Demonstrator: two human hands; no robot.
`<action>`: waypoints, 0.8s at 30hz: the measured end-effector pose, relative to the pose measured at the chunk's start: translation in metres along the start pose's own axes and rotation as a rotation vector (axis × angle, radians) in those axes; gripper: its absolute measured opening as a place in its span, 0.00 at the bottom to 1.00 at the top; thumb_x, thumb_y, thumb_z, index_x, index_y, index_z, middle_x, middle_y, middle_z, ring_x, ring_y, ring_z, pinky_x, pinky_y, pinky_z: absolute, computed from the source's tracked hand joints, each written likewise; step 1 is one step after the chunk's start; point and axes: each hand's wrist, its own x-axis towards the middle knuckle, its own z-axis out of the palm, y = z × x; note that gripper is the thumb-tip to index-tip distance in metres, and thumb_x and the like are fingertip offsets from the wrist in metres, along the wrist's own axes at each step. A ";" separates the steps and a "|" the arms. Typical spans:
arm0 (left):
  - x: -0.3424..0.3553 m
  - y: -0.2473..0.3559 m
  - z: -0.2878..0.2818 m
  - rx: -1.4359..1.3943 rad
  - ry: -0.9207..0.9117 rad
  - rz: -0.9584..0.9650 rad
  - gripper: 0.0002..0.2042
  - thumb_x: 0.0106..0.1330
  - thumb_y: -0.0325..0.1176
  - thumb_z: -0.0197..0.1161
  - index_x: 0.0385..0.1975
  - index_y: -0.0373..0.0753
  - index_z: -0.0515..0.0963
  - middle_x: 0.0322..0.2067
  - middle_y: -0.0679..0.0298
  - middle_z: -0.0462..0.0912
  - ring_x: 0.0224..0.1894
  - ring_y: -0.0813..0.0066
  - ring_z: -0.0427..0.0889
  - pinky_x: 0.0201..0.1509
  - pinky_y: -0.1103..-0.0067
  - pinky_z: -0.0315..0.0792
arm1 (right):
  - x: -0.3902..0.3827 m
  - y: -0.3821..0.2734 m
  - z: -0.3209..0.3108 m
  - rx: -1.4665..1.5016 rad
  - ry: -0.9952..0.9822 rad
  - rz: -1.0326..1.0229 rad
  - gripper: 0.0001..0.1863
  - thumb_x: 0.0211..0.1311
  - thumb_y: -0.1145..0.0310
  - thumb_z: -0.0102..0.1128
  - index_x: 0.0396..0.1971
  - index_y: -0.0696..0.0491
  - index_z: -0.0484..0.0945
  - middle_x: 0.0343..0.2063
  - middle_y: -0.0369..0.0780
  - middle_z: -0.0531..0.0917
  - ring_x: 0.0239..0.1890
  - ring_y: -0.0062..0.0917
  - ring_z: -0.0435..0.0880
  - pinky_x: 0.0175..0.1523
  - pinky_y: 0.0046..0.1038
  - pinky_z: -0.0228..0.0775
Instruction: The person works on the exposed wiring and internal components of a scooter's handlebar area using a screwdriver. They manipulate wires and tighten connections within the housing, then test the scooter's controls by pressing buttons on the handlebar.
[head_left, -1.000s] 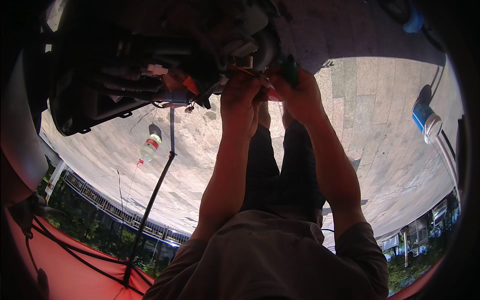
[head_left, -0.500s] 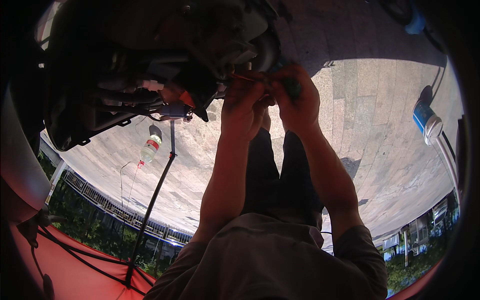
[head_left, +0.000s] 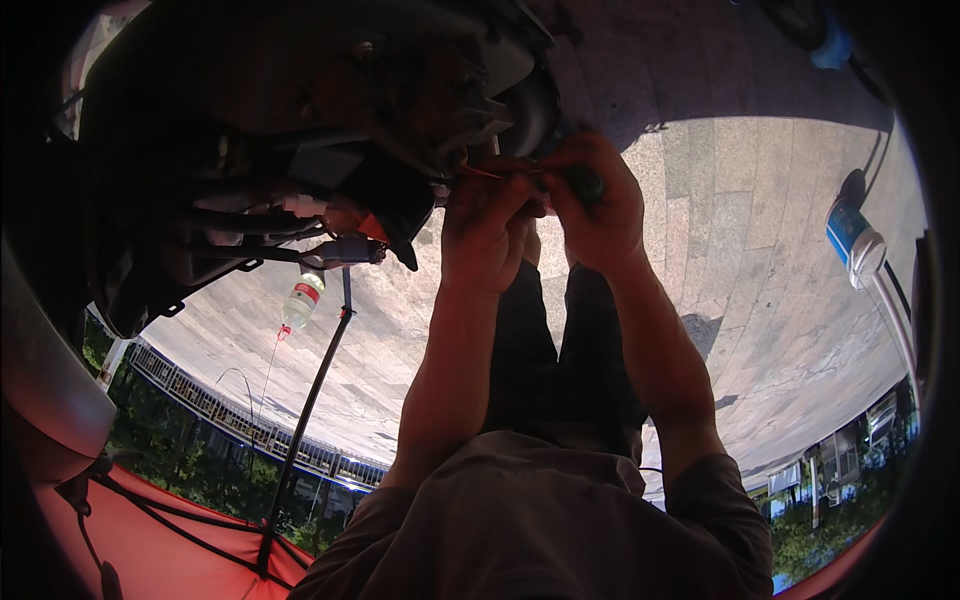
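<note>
Orange wire [head_left: 481, 172] shows as a thin line at the edge of the dark machine [head_left: 420, 70], near the top of my view, and leads to the left hand [head_left: 485, 230]. From where I sit, the left fingers look pinched narrow on it, though shadow hides exactly where they grip. The right hand [head_left: 602, 210] is just beside, curled around a green object [head_left: 588, 186] whose kind I cannot make out; I cannot tell whether its fingertips touch the strand too. I would let the left pinch do the steadying: firm enough that the strand does not roll, light enough not to kink it. Some slack toward the machine matters, since a straight pull could strain the hidden end. Fine motions belong to the right fingers, with the green object clear of the strand. Both hands are in shade while the paving [head_left: 690, 260] glares, so turning the contact toward the light would help me judge it.
</note>
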 end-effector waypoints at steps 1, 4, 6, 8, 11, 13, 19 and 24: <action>0.000 -0.001 0.001 -0.005 0.020 -0.002 0.09 0.64 0.26 0.58 0.43 0.35 0.74 0.34 0.60 0.80 0.36 0.73 0.79 0.39 0.77 0.74 | 0.000 0.001 0.000 0.004 -0.001 0.005 0.09 0.45 0.81 0.62 0.29 0.56 0.78 0.30 0.41 0.78 0.31 0.30 0.80 0.33 0.25 0.71; 0.001 -0.002 0.002 -0.016 0.051 -0.007 0.08 0.63 0.26 0.58 0.42 0.36 0.74 0.32 0.61 0.80 0.34 0.73 0.79 0.39 0.77 0.73 | 0.000 0.004 0.000 0.018 -0.007 0.025 0.09 0.45 0.81 0.61 0.30 0.56 0.78 0.30 0.40 0.78 0.31 0.30 0.80 0.33 0.24 0.71; 0.002 -0.002 0.001 -0.008 0.036 -0.018 0.08 0.63 0.27 0.58 0.42 0.37 0.74 0.32 0.62 0.80 0.34 0.73 0.79 0.38 0.77 0.72 | -0.001 0.004 0.000 0.029 -0.015 0.059 0.09 0.46 0.82 0.61 0.30 0.56 0.78 0.30 0.40 0.78 0.31 0.29 0.80 0.33 0.24 0.71; 0.002 -0.001 0.002 -0.006 0.039 -0.022 0.08 0.63 0.27 0.59 0.42 0.37 0.74 0.31 0.62 0.81 0.33 0.74 0.79 0.38 0.78 0.72 | -0.003 0.003 0.000 0.090 -0.012 0.147 0.08 0.47 0.82 0.60 0.30 0.56 0.79 0.30 0.40 0.78 0.31 0.27 0.80 0.34 0.23 0.71; 0.001 -0.001 0.003 -0.010 0.047 -0.018 0.08 0.64 0.27 0.59 0.41 0.37 0.74 0.32 0.63 0.81 0.33 0.74 0.79 0.38 0.78 0.72 | -0.006 0.001 0.001 0.149 -0.023 0.253 0.08 0.49 0.81 0.61 0.31 0.56 0.78 0.30 0.39 0.78 0.31 0.25 0.80 0.34 0.22 0.71; -0.001 -0.002 0.004 -0.023 0.063 -0.014 0.08 0.64 0.27 0.58 0.41 0.37 0.74 0.32 0.63 0.81 0.34 0.74 0.79 0.38 0.78 0.72 | -0.008 0.000 0.001 0.194 -0.025 0.289 0.08 0.49 0.80 0.62 0.32 0.56 0.78 0.30 0.38 0.79 0.31 0.23 0.80 0.34 0.22 0.71; -0.001 0.003 0.009 -0.085 0.083 -0.052 0.08 0.64 0.24 0.56 0.43 0.36 0.73 0.36 0.61 0.80 0.39 0.74 0.78 0.41 0.78 0.72 | -0.012 0.001 -0.001 0.146 -0.078 0.217 0.12 0.48 0.76 0.67 0.35 0.57 0.76 0.30 0.38 0.82 0.34 0.20 0.82 0.37 0.20 0.72; -0.009 0.010 0.018 -0.130 0.076 -0.018 0.09 0.66 0.25 0.53 0.45 0.35 0.72 0.38 0.59 0.79 0.40 0.73 0.79 0.41 0.79 0.72 | -0.012 0.003 -0.006 0.295 -0.110 0.538 0.16 0.50 0.75 0.66 0.40 0.59 0.76 0.29 0.38 0.83 0.31 0.19 0.82 0.36 0.20 0.73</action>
